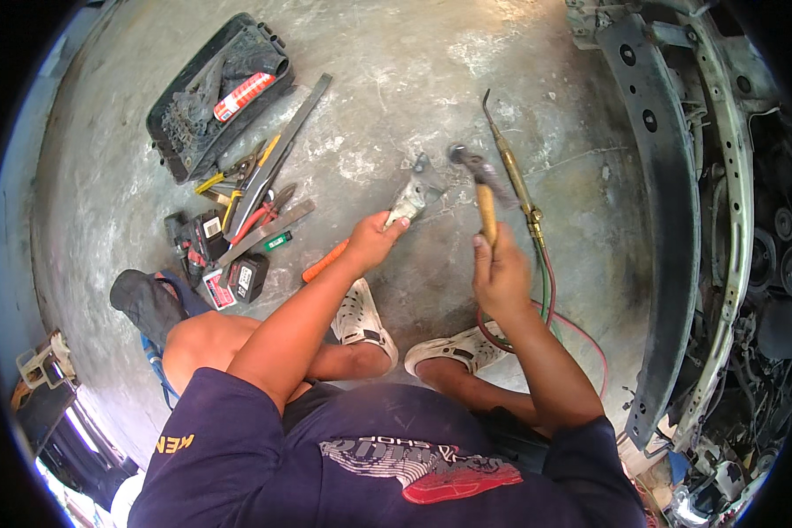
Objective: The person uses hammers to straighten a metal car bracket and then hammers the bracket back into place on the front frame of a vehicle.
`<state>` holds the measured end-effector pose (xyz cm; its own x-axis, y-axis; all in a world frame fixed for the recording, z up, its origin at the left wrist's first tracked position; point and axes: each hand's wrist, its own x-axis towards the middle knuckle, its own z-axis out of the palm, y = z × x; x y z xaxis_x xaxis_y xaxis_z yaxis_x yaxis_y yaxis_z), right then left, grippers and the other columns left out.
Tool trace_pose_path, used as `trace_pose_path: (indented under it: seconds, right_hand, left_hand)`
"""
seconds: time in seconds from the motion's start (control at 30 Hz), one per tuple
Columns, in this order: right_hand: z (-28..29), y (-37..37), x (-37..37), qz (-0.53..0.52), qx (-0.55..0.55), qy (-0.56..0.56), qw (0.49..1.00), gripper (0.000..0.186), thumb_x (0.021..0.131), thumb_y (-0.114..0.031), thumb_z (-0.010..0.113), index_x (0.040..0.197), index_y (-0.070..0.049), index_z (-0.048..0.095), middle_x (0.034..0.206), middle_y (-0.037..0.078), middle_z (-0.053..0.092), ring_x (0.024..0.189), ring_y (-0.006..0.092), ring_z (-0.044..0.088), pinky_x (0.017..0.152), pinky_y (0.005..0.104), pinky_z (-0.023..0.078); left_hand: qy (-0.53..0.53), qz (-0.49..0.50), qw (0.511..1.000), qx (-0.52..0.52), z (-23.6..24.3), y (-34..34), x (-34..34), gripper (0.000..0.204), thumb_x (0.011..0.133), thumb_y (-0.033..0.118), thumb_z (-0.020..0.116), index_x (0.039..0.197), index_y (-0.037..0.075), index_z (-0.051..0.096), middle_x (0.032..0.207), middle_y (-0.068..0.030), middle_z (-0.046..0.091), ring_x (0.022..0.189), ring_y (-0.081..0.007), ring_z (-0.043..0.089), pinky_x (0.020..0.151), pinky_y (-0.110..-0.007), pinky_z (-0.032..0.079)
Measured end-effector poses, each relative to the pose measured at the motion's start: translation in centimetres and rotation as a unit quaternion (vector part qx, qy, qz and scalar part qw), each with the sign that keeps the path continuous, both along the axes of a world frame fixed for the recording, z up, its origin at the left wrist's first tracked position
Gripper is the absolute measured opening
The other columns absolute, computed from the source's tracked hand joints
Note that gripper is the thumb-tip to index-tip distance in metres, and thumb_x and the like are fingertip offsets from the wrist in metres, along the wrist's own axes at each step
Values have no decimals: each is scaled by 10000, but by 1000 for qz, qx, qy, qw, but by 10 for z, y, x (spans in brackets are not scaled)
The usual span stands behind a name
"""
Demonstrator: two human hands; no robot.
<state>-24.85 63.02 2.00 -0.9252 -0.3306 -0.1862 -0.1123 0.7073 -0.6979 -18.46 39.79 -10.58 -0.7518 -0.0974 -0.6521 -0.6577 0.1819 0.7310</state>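
Observation:
My left hand (pixel 376 243) is closed around the near end of a bent, light grey sheet-metal bracket (pixel 420 190), which lies at or just above the concrete floor. In my right hand (pixel 502 275) is the wooden handle of a hammer (pixel 487 211). The hammer's dark head is smeared by motion and stands to the right of the bracket, apart from it. Beside the hammer, on the right, lies a brass gas torch (pixel 517 180) with a curved tip. An orange handle (pixel 326 262) shows partly from behind my left forearm.
At the upper left sits a black tray (pixel 163 132) holding a red-and-white spray can (pixel 244 96). Near it lie pliers (pixel 273 209), long metal bars (pixel 282 141), a cordless drill (pixel 187 246) and a battery (pixel 248 277). Torch hoses (pixel 581 330) curl by my right foot. Car body parts (pixel 669 176) line the right side.

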Motion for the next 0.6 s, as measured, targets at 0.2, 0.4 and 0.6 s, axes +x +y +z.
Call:
trace_pose_path:
  seconds: [0.2, 0.4, 0.6]
  right_hand:
    - [22, 0, -14, -12, -68, 39, 997, 148, 1019, -175, 588, 1061, -36, 557, 760, 216, 634, 693, 452, 648, 591, 507, 479]
    - [32, 1, -5, 8, -96, 34, 995, 135, 1007, -146, 602, 1010, -21, 550, 788, 222, 640, 680, 436, 652, 585, 481, 479]
    - [-35, 13, 8, 68, 65, 12, 996, 163, 1006, -185, 579, 1035, -28, 549, 811, 224, 660, 707, 438, 665, 621, 538, 496]
  left_hand:
    - [-25, -20, 997, -71, -9, -8, 5, 472, 996, 464, 643, 1154, 25, 707, 865, -53, 697, 799, -151, 610, 778, -329, 497]
    - [-15, -50, 995, -88, 0, -1, 6, 492, 989, 487, 646, 1139, 22, 707, 826, -56, 679, 769, -155, 603, 751, -342, 498]
    - [-10, -29, 996, -82, -12, -3, 5, 504, 988, 493, 646, 1106, 6, 702, 766, -63, 640, 729, -172, 588, 720, -350, 491]
